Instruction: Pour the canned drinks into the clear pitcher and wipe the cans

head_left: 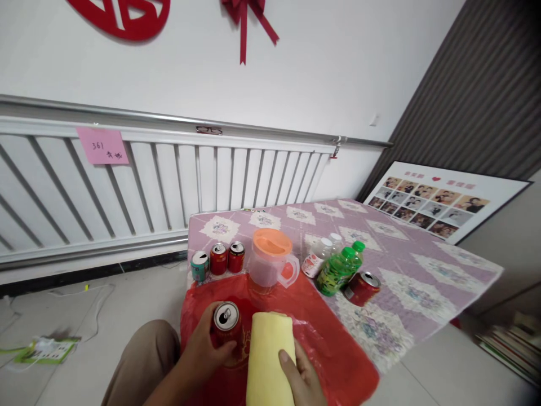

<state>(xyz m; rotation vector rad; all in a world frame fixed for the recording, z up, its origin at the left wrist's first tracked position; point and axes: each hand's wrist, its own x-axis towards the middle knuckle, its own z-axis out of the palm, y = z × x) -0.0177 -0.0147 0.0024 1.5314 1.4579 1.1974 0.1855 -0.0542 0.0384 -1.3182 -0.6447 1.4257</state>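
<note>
My left hand (pixel 202 348) is wrapped round an opened red drink can (pixel 227 316), which stands upright over the red plastic sheet (pixel 333 344). In my right hand (pixel 303 375) is a thick, rolled or folded yellow cloth (pixel 270 355), its thumb pressed on the front. Can and cloth are side by side with a small gap. Beyond them, at the sheet's far edge, stands a clear plastic jug (pixel 266 270) with an orange lid (pixel 273 241). Left of the jug are a teal can (pixel 200 267) and two red cans (pixel 218 258), all opened.
Right of the jug, green-capped bottles (pixel 333 273) and white-capped bottles (pixel 315 259) stand beside a tilted dark red can (pixel 362 287). A floral cloth (pixel 393 287) covers the table. Behind is a white radiator (pixel 236 175); a power strip (pixel 46 349) lies on the floor.
</note>
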